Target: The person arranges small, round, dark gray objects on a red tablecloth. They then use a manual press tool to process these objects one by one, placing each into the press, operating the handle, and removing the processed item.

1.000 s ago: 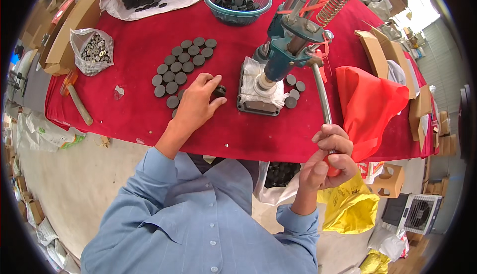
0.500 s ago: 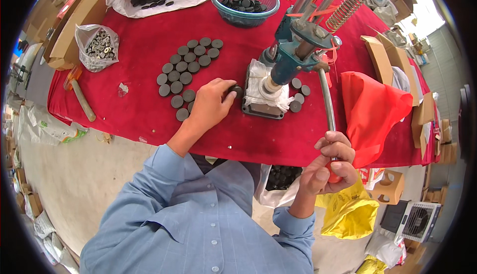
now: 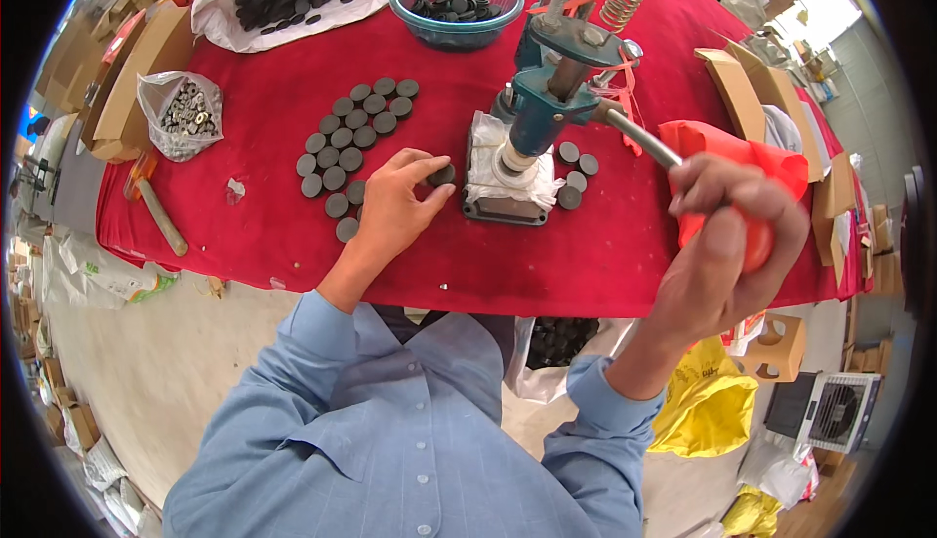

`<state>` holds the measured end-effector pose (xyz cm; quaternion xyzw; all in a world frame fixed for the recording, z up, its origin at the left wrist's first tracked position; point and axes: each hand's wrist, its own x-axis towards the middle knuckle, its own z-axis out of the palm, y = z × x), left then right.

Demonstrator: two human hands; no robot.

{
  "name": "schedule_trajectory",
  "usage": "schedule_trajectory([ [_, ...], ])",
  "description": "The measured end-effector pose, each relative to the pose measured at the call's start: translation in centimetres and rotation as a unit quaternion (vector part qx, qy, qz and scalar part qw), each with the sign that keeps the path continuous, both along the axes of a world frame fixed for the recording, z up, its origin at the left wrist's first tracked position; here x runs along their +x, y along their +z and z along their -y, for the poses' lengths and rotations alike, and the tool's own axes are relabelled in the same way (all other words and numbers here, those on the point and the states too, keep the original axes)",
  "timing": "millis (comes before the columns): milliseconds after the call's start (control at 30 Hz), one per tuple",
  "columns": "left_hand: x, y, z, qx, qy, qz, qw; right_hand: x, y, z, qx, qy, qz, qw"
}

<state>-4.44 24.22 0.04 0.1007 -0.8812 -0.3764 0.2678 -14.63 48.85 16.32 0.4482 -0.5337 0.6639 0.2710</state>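
Note:
My left hand (image 3: 392,204) pinches a round black disc (image 3: 442,175) between thumb and fingertips, just left of the press base. The teal hand press (image 3: 540,99) has its ram over a block (image 3: 503,208) covered with white cloth, which the ram's white tip appears to touch. My right hand (image 3: 727,245), slightly blurred, is wrapped round the red knob (image 3: 757,243) at the end of the steel press lever (image 3: 639,136). Rows of black discs (image 3: 340,138) lie left of my left hand. Several more discs (image 3: 576,182) sit right of the block.
A teal plastic bowl (image 3: 457,32) and a white sack (image 3: 220,11) hold black pieces at the back. At the left are a bag of small metal parts (image 3: 190,113) and a hammer (image 3: 161,216). Red cloth (image 3: 683,138) lies near the lever; yellow bags (image 3: 708,411) lie below the table.
My right hand has swung the lever up and to the right. My left hand keeps the disc beside the press, its fingers slightly shifted. The whole view has moved a little.

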Motion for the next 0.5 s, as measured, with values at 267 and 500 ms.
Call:
schedule_trajectory([
  [267,-5.6,1.6,-3.8,0.013,-0.050,-0.058,0.997,-2.0,5.0,2.0,0.022,-0.001,0.124,0.992],
  [500,-5.3,2.1,-4.0,0.004,-0.033,-0.038,0.999,-0.6,1.8,1.1,-0.007,-0.004,0.032,0.999],
])
